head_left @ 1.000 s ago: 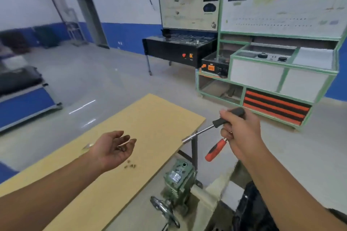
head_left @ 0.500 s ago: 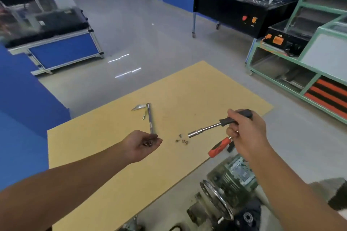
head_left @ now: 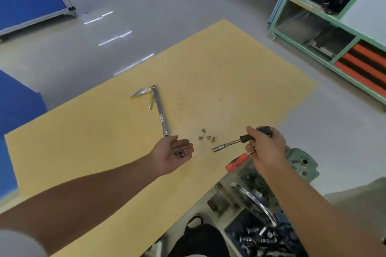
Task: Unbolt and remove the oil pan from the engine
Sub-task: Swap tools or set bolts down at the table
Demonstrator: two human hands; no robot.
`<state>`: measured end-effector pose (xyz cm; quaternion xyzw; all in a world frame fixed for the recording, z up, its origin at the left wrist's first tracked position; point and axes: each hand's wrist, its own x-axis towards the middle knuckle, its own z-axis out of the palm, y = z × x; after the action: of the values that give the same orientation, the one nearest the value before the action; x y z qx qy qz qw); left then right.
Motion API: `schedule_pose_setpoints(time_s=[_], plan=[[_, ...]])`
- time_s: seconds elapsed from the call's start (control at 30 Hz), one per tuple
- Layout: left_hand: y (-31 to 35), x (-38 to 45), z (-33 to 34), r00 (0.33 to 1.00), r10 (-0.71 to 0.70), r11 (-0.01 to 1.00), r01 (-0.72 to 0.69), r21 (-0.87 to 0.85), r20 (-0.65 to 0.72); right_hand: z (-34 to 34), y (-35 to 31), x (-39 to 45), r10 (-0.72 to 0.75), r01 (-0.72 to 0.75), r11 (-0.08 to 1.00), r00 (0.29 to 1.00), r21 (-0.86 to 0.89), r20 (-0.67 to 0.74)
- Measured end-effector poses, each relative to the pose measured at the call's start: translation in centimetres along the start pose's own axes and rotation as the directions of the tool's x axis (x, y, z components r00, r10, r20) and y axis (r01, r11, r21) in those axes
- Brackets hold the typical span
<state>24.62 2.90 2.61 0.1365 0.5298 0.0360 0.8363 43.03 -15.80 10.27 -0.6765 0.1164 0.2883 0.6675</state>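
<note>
My left hand (head_left: 173,153) is held palm up over the yellow board (head_left: 104,148), fingers apart, with a few small bolts (head_left: 180,153) resting in the palm. Several more loose bolts (head_left: 206,136) lie on the board just to its right. My right hand (head_left: 265,148) grips a socket driver (head_left: 228,144) with a black handle, its socket end pointing left toward the bolts, together with a red-handled tool (head_left: 237,164). The engine and its oil pan are not in view as such; a green machine housing with a chrome handwheel (head_left: 253,201) sits below my right arm.
A long metal extension bar (head_left: 159,110) and a small bent metal piece (head_left: 142,92) lie on the board farther away. A green-framed rack (head_left: 334,54) stands at the right, a blue bench (head_left: 31,0) at the far left. A tray of sockets (head_left: 263,238) is at the bottom.
The view has tilted further down onto the board. My left hand has moved right, closer to the loose bolts, still cupping bolts. My right hand keeps the same grip on both tools.
</note>
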Motion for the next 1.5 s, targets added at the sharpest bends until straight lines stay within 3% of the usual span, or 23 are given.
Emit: schedule_pose_setpoints(time_s=[0.3, 0.53, 0.83, 1.03, 1.2, 1.3, 1.37, 1.5], plan=[[-1.5, 4.1, 1.2, 0.999, -0.048, 0.994, 0.049, 0.096, -0.018, 2.5, 5.9, 1.1, 0.136, -0.133, 0.99, 0.988, 0.041, -0.072], [-1.5, 4.8, 2.1, 0.997, -0.008, 0.999, 0.011, 0.044, -0.078, 4.7, 7.0, 1.3, 0.13, -0.127, 0.991, 0.984, 0.031, -0.125], [-0.4, 5.0, 2.6, 0.991, 0.081, 0.983, -0.062, 0.173, -0.104, 5.2, 7.1, 1.2, 0.175, -0.156, 0.979, 0.973, 0.132, -0.152], [0.5, 5.0, 2.4, 0.99, 0.129, 0.954, -0.109, 0.278, -0.056, 4.1, 6.0, 1.3, 0.11, -0.068, 0.985, 0.956, 0.161, -0.273], [0.6, 4.4, 2.1, 0.976, 0.147, 0.907, -0.068, 0.415, -0.161, 1.6, 5.7, 0.7, 0.088, -0.069, 0.996, 0.904, 0.061, -0.419], [-0.3, 3.7, 2.2, 0.971, 0.057, 0.859, 0.071, 0.508, -0.232, 0.9, 6.9, 0.6, 0.144, -0.115, 0.989, 0.855, 0.088, -0.498], [-1.5, 3.3, 2.7, 0.974, -0.046, 0.866, 0.15, 0.477, -0.223, 1.1, 7.7, 0.5, 0.191, -0.14, 0.981, 0.845, 0.137, -0.499], [-3.6, 3.3, 3.9, 0.986, -0.071, 0.927, 0.121, 0.356, -0.149, 1.7, 8.8, 0.2, 0.243, -0.167, 0.966, 0.854, 0.199, -0.461]])
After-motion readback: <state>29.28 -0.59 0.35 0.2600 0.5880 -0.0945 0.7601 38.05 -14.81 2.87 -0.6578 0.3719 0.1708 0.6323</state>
